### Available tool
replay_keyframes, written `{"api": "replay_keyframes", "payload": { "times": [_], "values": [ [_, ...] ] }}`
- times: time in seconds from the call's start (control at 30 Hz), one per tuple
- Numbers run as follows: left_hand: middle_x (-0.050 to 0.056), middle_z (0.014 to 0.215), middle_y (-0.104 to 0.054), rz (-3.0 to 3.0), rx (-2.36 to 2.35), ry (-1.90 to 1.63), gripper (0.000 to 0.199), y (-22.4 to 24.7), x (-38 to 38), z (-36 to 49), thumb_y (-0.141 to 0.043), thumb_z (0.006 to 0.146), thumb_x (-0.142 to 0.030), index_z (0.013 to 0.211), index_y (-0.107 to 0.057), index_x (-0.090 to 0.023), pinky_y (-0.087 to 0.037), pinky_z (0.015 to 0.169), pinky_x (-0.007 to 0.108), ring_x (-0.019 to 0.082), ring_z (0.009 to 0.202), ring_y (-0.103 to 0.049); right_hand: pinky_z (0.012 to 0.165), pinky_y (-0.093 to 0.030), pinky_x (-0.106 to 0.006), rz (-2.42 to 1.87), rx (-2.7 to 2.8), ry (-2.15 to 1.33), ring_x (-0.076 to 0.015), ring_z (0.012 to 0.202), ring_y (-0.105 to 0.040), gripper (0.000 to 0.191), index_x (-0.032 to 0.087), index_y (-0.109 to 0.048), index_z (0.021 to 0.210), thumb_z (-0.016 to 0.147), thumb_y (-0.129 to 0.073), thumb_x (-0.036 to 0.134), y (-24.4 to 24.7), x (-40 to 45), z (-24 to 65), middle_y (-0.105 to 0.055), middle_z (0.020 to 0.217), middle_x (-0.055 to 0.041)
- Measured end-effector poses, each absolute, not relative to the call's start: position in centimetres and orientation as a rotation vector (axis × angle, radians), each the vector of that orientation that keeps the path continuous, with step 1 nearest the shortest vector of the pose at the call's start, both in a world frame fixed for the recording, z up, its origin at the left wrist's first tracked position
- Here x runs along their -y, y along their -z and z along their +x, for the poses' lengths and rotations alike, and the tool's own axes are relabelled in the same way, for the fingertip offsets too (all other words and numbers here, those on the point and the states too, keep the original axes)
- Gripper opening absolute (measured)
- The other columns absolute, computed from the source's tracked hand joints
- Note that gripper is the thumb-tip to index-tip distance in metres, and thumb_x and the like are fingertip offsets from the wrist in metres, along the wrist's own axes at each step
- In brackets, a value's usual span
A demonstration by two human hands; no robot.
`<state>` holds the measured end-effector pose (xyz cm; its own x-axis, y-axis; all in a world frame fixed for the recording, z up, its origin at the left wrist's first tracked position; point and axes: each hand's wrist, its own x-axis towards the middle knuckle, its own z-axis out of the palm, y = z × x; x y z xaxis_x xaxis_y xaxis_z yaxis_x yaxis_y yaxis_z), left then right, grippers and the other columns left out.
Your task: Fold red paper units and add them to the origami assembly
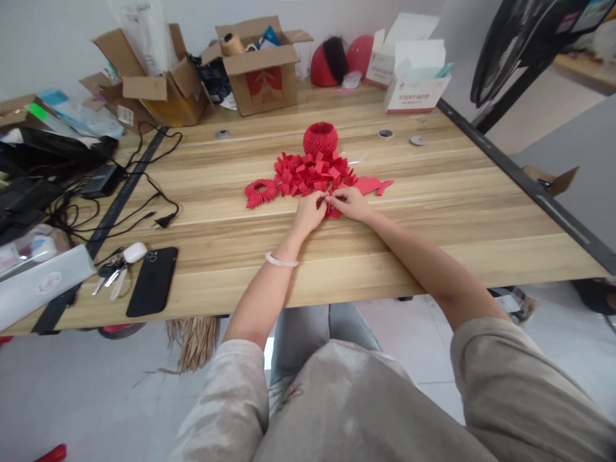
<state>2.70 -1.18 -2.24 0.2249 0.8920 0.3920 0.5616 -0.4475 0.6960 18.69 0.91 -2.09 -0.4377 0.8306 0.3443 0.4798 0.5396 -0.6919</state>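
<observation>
My left hand [310, 210] and my right hand [351, 204] meet at the near edge of a heap of folded red paper pieces [312, 172]. The fingers of both are pinched together, tips almost touching. Whatever lies between them is too small and hidden to make out. Left of the heap sits a ring of interlocked red paper pieces [260, 192] with a pointed side. Behind the heap stands a round red paper bowl-like form [320, 138]. Flat red paper [369, 185] lies beside my right hand.
Cardboard boxes [262, 80] and a sticky-note box [416, 86] line the table's back. A black phone [153, 281], keys [113, 273] and tangled cables [129, 186] lie at left. A tape roll [385, 133] is behind the flat paper. A black fan [510, 51] stands at right.
</observation>
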Motion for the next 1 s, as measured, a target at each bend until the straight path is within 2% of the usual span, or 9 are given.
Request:
{"api": "replay_keyframes", "payload": {
  "times": [1.0],
  "values": [
    [0.008, 0.085, -0.07, 2.14, -1.37, -1.05, 0.02, 2.14, 1.3, 2.67, -0.046, 0.083, -0.018, 0.091, -0.065, -0.014, -0.047, 0.076, 0.027, 0.016, 0.076, -0.063, 0.05, -0.026, -0.025, -1.039, 2.09, -0.661, -0.0086, 0.05, -0.032, 0.046, 0.016, -0.044, 0.054, 0.081, -0.046, 0.052, 2.05, -0.79, 18.6, -0.037, 0.051, 0.0021]
  ]
}}
